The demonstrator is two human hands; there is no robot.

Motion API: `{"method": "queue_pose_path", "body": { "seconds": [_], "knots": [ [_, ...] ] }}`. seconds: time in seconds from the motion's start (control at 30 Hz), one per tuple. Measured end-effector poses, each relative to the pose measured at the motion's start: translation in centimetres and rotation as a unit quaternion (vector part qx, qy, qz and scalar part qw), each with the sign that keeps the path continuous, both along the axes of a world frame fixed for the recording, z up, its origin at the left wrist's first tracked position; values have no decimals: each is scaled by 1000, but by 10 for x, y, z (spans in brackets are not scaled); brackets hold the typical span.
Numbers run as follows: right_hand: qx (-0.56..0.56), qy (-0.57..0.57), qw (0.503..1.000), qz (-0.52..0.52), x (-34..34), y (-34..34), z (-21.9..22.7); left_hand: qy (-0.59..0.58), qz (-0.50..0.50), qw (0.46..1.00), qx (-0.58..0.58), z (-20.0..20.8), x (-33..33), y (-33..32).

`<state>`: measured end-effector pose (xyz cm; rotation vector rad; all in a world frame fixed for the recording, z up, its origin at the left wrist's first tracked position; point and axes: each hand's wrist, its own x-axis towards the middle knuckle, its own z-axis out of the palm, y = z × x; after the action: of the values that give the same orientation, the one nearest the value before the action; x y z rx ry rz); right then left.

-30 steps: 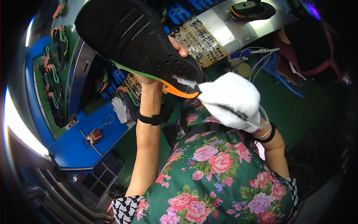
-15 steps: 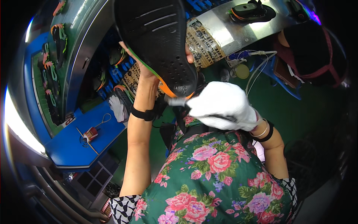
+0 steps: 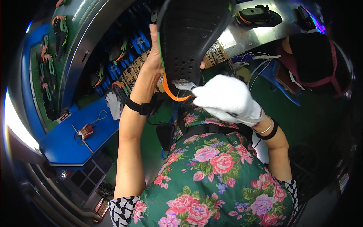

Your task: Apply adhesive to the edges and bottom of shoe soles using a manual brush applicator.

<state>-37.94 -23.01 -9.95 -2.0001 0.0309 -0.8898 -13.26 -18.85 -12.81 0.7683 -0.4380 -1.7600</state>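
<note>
My left hand (image 3: 152, 60) is closed around a black shoe (image 3: 185, 41), with its thumb along the near left edge and a fingertip showing on the right side. The shoe's broad, sole-shaped face is towards me, with small holes at the narrower end and an orange and green rim. In a white knit glove, my right hand (image 3: 227, 96) pinches a small brush (image 3: 184, 84). Its pale, flattened bristles touch the shoe's face by the orange end. The fingers hide most of the brush handle.
A blue table (image 3: 60, 149) at left carries a red container (image 3: 86, 131) with a stick and a wire loop, and a white glove (image 3: 113, 106). Another shoe (image 3: 259, 17) rests on the metal surface. Shoe parts (image 3: 47, 60) line the far left. A person (image 3: 314, 64) is at right, near cables (image 3: 261, 62).
The shoe has shifted right in my left hand's grip and its orange end is slightly higher. The brush has moved from the rim onto the shoe's face. The whole view has shifted slightly.
</note>
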Motion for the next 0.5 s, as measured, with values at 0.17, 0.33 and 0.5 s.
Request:
{"method": "queue_pose_path", "body": {
  "seconds": [0.17,0.33,0.5],
  "knots": [
    [136,-34,982,125,4,-11,8,-50,-58,996,40,1,4,-3],
    [-5,26,998,49,7,-11,-2,-102,-45,980,164,3,6,-5],
    [324,7,946,-10,2,-22,11,99,30,983,154,-3,3,17]
  ]
}}
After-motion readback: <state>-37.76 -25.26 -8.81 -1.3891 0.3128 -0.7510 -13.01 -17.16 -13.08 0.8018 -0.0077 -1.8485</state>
